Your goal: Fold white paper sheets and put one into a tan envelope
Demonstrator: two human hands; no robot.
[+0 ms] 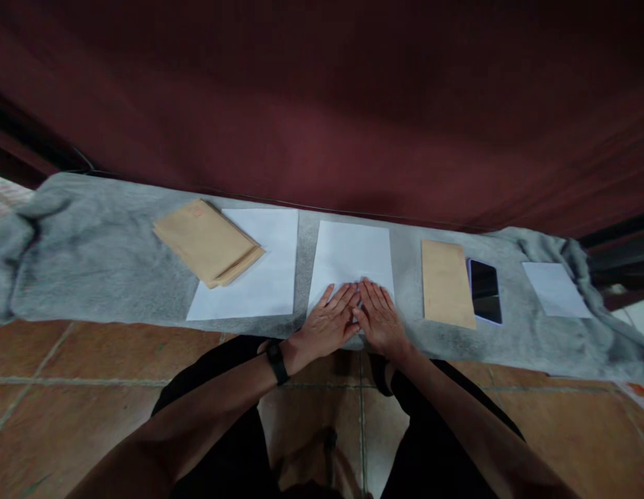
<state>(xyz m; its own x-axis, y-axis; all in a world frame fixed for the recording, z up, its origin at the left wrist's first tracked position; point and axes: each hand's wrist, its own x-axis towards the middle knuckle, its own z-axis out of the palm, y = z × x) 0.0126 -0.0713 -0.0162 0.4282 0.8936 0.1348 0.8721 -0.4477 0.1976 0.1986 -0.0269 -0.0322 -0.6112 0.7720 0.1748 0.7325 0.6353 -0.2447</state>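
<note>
A white sheet of paper (pixel 353 255) lies on a grey cloth (pixel 103 256) straight ahead of me. My left hand (pixel 329 322) rests flat on the sheet's near edge, fingers stretched out and together, with a black watch on the wrist. Beside it, my right hand (pixel 380 319) also lies flat on the paper, its fingertips touching those of the left. Neither hand grips anything.
A stack of brown envelopes (pixel 207 241) lies on another white sheet (pixel 259 277) at the left. To the right are a single brown envelope (pixel 446 283), a dark phone (pixel 484 290) and a small white paper (pixel 557 289). A dark red curtain hangs behind; tiled floor lies below.
</note>
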